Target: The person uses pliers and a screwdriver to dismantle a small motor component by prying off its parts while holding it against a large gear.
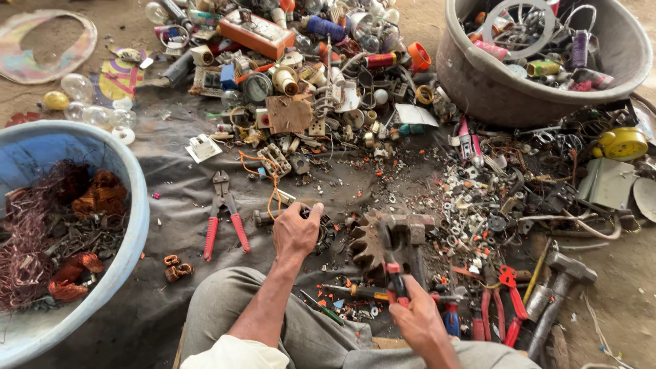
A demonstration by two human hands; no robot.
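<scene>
My left hand (295, 231) is closed over a small dark round motor part (324, 231) on the grey cloth, pressing it down. My right hand (418, 316) grips a red-handled tool (392, 268) whose tip points up toward a rusty toothed metal block (383, 240) in front of me. An orange wire (272, 183) curls from the scrap pile down toward my left hand. My knees in grey trousers show at the bottom edge.
Red-handled cutters (224, 217) lie left of my left hand. A blue tub (133, 205) with copper wire is at the left, a grey tub (492, 89) of scrap at the top right. A hammer (559, 280), red pliers (504, 301) and loose scrap lie at the right.
</scene>
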